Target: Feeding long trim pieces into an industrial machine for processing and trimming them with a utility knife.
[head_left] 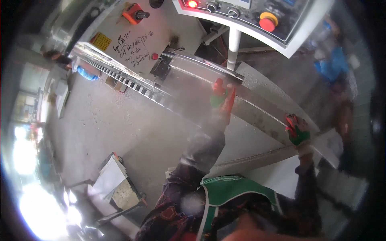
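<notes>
My left hand (220, 97), in a red and green glove, grips the far end of a long grey metal sheet (257, 110) where it meets the machine's bed (189, 66). In the same kind of glove, my right hand (296, 130) holds the sheet's near right edge. The sheet lies slanted between both hands, in front of the machine. My sleeves are dark and patterned, and I wear a green vest.
A white control panel (249, 16) with a red mushroom button (267, 22) and knobs hangs on a white post (233, 46) above the sheet. An orange switch (134, 14) sits on the machine's face. A low cart (118, 184) with flat sheets stands lower left. A person in blue (335, 70) is at the right.
</notes>
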A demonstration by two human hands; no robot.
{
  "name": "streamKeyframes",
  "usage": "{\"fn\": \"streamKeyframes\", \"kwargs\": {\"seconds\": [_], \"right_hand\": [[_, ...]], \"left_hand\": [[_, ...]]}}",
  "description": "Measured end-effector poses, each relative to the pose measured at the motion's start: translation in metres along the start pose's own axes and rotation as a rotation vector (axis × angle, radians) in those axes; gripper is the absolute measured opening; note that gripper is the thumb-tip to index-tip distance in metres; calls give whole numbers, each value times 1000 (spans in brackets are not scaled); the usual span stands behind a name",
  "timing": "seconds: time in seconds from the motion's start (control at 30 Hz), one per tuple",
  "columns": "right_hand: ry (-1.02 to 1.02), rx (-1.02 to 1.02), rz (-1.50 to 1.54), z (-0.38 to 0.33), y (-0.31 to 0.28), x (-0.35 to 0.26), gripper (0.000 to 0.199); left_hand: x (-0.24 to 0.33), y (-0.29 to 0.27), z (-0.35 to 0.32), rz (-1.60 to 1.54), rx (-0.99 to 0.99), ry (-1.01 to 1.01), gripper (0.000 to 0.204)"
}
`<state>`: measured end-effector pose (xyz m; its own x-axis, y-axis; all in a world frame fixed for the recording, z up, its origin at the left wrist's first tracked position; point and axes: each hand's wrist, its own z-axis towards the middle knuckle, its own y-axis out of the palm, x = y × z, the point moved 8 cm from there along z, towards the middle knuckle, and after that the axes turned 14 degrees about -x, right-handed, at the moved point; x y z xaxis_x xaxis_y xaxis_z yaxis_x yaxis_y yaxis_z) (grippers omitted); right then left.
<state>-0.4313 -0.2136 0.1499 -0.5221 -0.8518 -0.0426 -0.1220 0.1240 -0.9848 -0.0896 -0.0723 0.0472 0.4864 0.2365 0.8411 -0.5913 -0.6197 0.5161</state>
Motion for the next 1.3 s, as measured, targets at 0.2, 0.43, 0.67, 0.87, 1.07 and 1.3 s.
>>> {"fn": "streamKeyframes", "kwargs": {"seconds": [0.2, 0.43, 0.67, 0.87, 1.07, 1.3], "right_hand": [[-107, 77, 48, 23, -23, -32, 57], [-10, 6, 20, 21, -4, -18, 57], [-24, -9, 70, 32, -10, -31, 61], [-111, 82, 130, 35, -15, -38, 60], [-88, 170, 96, 22, -3, -24, 55], [-117, 218, 126, 34, -1, -33, 47]], "left_hand": [[29, -31, 17, 196, -31, 204, 63], [45, 23, -4, 407, -127, 231, 40], [18, -37, 33, 303, -63, 186, 44], [23, -59, 35, -19, -15, 101, 46], [64, -2, 19, 519, -78, 371, 46], [56, -34, 33, 524, -51, 345, 44]]}}
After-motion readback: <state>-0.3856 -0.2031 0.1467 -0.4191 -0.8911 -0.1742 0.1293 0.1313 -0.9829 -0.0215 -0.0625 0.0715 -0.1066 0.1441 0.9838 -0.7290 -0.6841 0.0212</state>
